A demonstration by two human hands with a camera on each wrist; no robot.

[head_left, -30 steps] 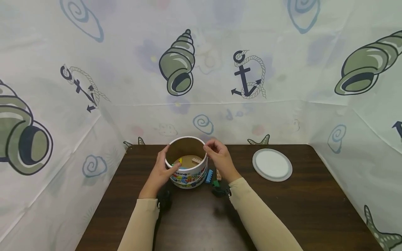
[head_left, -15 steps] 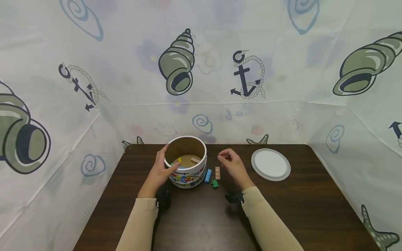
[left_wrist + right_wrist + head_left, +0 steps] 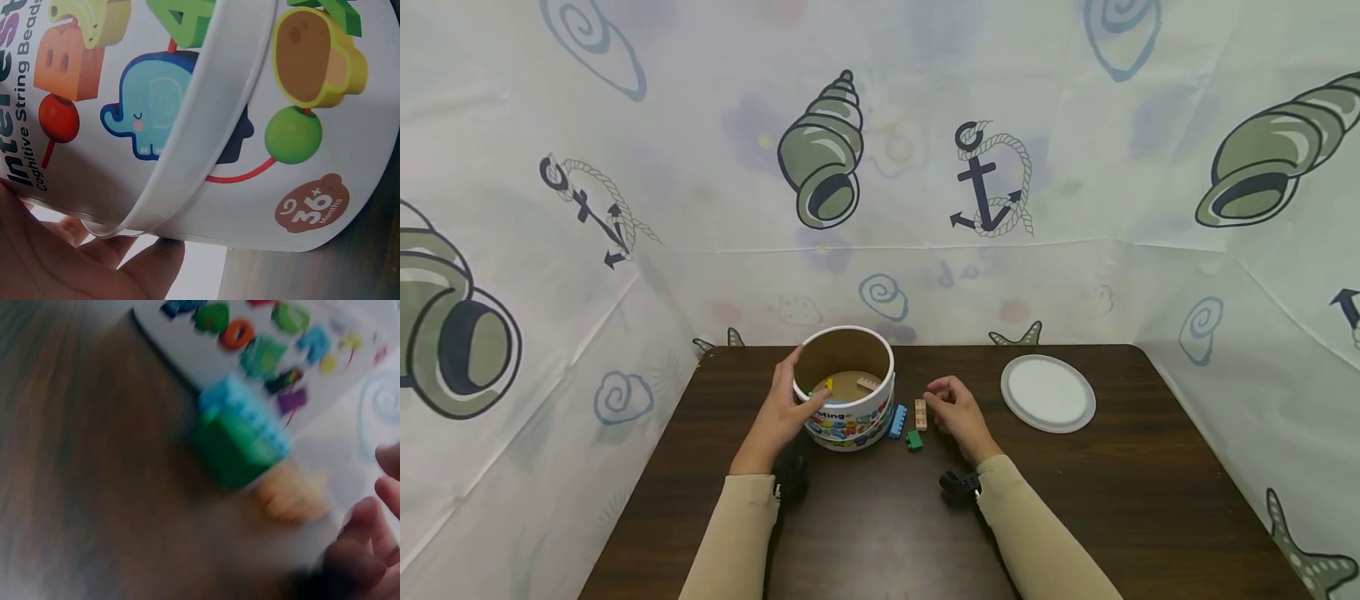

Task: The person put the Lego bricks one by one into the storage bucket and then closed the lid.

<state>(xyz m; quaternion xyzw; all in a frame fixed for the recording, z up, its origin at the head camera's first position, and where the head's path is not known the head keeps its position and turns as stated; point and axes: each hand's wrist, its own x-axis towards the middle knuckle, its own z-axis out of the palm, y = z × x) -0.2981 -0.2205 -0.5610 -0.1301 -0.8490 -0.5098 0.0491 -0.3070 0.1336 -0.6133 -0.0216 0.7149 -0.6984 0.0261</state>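
Note:
A white round tub (image 3: pixel 850 427) with colourful pictures stands upright on the table, its mouth uncovered. My left hand (image 3: pixel 781 412) grips its left side, the thumb lying at the front rim. Inside, a yellow piece (image 3: pixel 829 384) and a pale brick (image 3: pixel 868 383) show; the front wall hides part of the bottom. Just right of the tub lie a blue brick (image 3: pixel 898 422), a green brick (image 3: pixel 913 441) and a tan brick (image 3: pixel 921 414). Close to the tan brick hovers my right hand (image 3: pixel 962 417), fingers loosely bent and holding nothing. The right wrist view (image 3: pixel 290 494) is blurred.
A white round lid (image 3: pixel 1048 393) lies flat on the dark wooden table (image 3: pixel 1120 500), to the right. Behind the table and on both sides hangs a printed cloth (image 3: pixel 722 167). A white handle (image 3: pixel 206 125) crosses the tub's side in the left wrist view.
My right hand has left the tub's right rim, moved right, then come down beside the tan brick. The left hand has stayed on the tub.

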